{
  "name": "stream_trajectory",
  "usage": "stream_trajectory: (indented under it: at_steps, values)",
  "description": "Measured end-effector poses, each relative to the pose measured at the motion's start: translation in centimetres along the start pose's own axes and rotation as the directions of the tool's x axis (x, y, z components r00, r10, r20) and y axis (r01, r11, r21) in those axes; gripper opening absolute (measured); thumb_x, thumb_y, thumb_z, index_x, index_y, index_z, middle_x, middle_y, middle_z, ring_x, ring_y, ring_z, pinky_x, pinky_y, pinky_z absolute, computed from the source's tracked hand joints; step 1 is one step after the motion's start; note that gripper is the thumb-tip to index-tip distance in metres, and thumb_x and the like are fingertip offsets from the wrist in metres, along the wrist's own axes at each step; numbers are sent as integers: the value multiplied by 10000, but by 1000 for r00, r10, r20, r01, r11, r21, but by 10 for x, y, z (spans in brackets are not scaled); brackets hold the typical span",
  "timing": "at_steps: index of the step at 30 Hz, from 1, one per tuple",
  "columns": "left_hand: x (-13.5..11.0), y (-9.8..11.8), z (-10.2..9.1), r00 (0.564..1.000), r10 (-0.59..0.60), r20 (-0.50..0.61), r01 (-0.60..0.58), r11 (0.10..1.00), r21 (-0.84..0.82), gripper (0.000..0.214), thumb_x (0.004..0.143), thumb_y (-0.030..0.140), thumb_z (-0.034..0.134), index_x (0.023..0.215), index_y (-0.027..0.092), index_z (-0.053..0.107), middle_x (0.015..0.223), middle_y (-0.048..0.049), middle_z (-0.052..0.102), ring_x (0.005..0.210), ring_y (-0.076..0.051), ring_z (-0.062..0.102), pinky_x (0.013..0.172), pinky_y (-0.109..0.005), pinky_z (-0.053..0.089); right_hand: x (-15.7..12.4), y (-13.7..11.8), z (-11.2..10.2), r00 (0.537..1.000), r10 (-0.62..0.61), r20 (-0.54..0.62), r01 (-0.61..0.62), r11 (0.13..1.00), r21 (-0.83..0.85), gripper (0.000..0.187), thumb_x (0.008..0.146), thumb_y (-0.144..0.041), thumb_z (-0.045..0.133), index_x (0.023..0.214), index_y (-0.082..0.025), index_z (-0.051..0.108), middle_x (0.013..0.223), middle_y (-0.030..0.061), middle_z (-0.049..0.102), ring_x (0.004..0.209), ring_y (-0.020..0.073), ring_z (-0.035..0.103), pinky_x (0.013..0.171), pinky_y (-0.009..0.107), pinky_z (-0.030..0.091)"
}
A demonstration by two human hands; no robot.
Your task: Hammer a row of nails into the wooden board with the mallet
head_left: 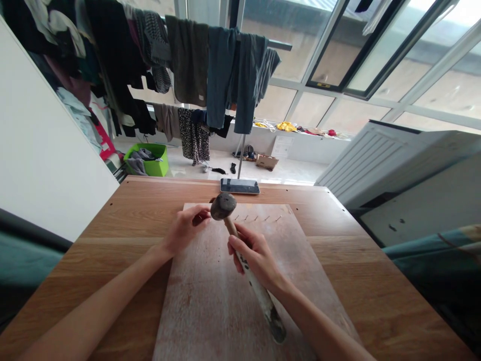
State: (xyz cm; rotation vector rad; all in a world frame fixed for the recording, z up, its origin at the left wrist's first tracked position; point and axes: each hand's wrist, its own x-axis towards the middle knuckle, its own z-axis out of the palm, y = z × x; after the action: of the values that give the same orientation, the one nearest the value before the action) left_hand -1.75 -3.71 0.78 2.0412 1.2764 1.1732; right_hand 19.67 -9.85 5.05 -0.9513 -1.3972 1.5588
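Observation:
My right hand point(252, 254) is wrapped round the pale wooden handle of a mallet point(223, 206), whose dark round head hangs just above the far part of a worn wooden board point(210, 301). My left hand point(185, 228) rests on the board's far left with its fingers pinched together right beside the mallet head; what they pinch is hidden. A row of several small nails point(259, 218) stands in the board to the right of the mallet head.
The board lies on a wooden table point(112, 240). A phone point(239, 186) lies at the table's far edge. Beyond it stand a clothes rack point(210, 75) hung with garments, a green basket point(147, 159) and large windows. White panels point(376, 160) lean at the right.

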Motion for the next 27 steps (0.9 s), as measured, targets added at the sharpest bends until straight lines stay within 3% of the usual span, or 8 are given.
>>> stream_trajectory:
  at_steps: [5, 11, 15, 19, 23, 25, 27]
  values:
    - [-1, -1, 0, 1000, 3, -27, -2, 999, 40, 184, 835, 194, 615, 1015, 206, 654, 808, 4, 704, 703, -139, 657, 670, -222, 533, 6, 0, 11, 1000, -11, 11, 12, 999, -45, 353, 918, -390, 582, 1194, -172, 617, 697, -45, 560, 382, 47, 477, 352, 168, 379]
    - [0, -3, -1, 1000, 12, -14, -11, 999, 46, 244, 798, 145, 606, 1029, 216, 645, 801, 28, 694, 674, -128, 647, 642, -206, 516, 10, 5, 12, 1000, 21, -8, -22, 989, -145, 249, 917, -406, 571, 967, -168, 622, 685, -36, 590, 376, 50, 490, 347, 160, 362]
    - [0, -4, -1, 1000, 14, 1, -14, 1000, 22, 268, 818, 185, 603, 1084, 215, 628, 867, 6, 719, 735, -144, 678, 710, -238, 556, 6, 3, 12, 999, 25, -21, -26, 999, -37, 273, 891, -422, 608, 987, -166, 616, 689, -37, 585, 372, 50, 479, 339, 164, 356]
    - [1, -3, -1, 1000, -28, 1, 28, 998, 52, 325, 841, 281, 630, 1152, 194, 594, 956, -35, 736, 797, -165, 694, 774, -298, 582, -23, -3, 9, 984, 74, -161, -34, 971, 235, 344, 886, -449, 622, 1088, -172, 603, 690, -33, 575, 408, 73, 499, 347, 175, 366]
    - [1, -2, -3, 1000, 23, -5, -22, 992, 121, 324, 850, 312, 629, 1147, 190, 594, 992, -50, 727, 795, -169, 681, 755, -310, 580, -66, 0, 0, 907, 194, -374, -34, 918, 395, 410, 885, -494, 640, 1156, -192, 582, 722, -21, 590, 481, 89, 543, 402, 182, 410]
    - [2, -1, -3, 998, 54, -12, -51, 987, 155, 312, 858, 318, 617, 1143, 193, 594, 1011, -54, 718, 808, -177, 675, 737, -308, 576, -81, 7, -6, 875, 249, -414, -52, 900, 432, 441, 862, -527, 665, 1146, -200, 581, 753, -13, 606, 506, 102, 577, 434, 200, 453]
    - [2, 2, -5, 997, 77, -22, -71, 975, 211, 289, 875, 325, 590, 1133, 194, 593, 1044, -64, 701, 834, -191, 668, 744, -320, 572, -90, 16, -13, 872, 274, -405, -84, 899, 430, 434, 844, -553, 679, 1081, -199, 598, 841, 20, 647, 583, 135, 643, 494, 236, 514]
